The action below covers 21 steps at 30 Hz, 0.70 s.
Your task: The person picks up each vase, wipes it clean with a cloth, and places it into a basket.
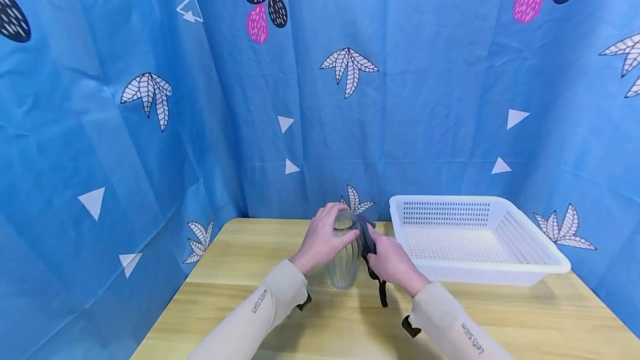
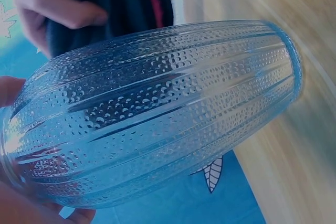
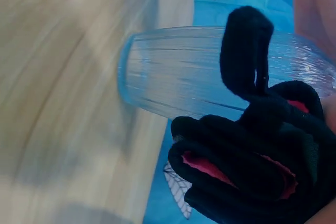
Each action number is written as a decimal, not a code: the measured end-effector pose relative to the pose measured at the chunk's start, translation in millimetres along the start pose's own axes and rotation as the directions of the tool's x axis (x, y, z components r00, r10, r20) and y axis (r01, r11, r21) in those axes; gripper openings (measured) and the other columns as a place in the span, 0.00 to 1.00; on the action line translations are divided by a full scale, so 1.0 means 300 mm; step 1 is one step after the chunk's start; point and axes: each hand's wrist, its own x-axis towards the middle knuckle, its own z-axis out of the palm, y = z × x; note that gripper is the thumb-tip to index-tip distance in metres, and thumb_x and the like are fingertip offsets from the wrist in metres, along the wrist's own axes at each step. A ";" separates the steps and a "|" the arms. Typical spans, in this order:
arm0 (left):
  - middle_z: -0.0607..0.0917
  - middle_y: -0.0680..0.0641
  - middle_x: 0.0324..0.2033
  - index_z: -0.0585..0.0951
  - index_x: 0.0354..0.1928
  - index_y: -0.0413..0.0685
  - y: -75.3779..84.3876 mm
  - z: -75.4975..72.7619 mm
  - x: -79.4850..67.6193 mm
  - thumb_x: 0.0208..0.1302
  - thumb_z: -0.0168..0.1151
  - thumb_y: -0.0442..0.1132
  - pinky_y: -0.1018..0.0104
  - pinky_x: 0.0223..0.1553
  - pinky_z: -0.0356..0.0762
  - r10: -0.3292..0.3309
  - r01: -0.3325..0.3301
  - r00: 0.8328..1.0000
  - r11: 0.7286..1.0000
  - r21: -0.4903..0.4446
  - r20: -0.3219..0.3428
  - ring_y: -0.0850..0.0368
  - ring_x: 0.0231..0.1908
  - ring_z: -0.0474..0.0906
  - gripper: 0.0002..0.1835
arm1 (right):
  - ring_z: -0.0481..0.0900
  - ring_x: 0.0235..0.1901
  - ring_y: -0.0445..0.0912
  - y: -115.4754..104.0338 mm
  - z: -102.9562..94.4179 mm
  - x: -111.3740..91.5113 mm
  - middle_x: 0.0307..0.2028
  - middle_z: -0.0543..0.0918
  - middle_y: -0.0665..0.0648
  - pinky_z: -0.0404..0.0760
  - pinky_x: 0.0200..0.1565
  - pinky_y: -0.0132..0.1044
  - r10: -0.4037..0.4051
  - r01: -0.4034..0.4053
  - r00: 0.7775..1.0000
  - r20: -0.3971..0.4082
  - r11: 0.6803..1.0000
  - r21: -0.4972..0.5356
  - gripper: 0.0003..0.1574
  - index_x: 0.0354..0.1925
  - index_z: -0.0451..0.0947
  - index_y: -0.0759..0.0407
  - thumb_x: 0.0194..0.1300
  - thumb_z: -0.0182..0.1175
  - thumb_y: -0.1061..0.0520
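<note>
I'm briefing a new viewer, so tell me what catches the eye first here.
First, the bright blue patterned curtain behind the wooden table. Then, near the middle, a clear ribbed glass vase held near its top by the left grip, beside a dark folded cloth showing red inside, in the right grip. Last, a white perforated plastic basket on the table's right.

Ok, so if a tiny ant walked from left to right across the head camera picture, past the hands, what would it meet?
Left hand → glass vase → black cloth bundle → right hand → white basket.
</note>
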 end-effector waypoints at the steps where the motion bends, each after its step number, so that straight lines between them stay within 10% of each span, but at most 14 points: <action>1: 0.73 0.54 0.66 0.71 0.66 0.58 0.002 -0.001 0.001 0.63 0.67 0.57 0.47 0.68 0.65 -0.006 0.006 1.000 1.000 0.005 0.007 0.52 0.68 0.67 0.32 | 0.75 0.11 0.45 0.007 0.006 -0.002 0.28 0.84 0.61 0.75 0.18 0.38 0.000 0.000 1.000 0.022 1.000 0.003 0.49 0.78 0.56 0.56 0.61 0.59 0.67; 11: 0.66 0.51 0.62 0.69 0.69 0.60 0.018 0.000 -0.009 0.62 0.65 0.62 0.51 0.61 0.71 -0.045 0.045 0.999 0.999 -0.005 0.018 0.51 0.61 0.68 0.36 | 0.75 0.10 0.46 0.057 0.050 -0.034 0.12 0.77 0.54 0.71 0.14 0.37 0.048 -0.044 0.966 0.253 0.999 -0.022 0.45 0.77 0.55 0.65 0.62 0.52 0.68; 21: 0.74 0.48 0.55 0.70 0.68 0.55 0.033 0.000 -0.012 0.61 0.66 0.62 0.51 0.55 0.67 -0.018 0.022 0.999 0.992 0.122 -0.041 0.51 0.55 0.67 0.37 | 0.76 0.10 0.46 0.005 -0.036 -0.045 0.20 0.79 0.55 0.75 0.15 0.40 0.029 -0.040 0.992 0.121 0.995 0.092 0.44 0.75 0.61 0.60 0.61 0.57 0.68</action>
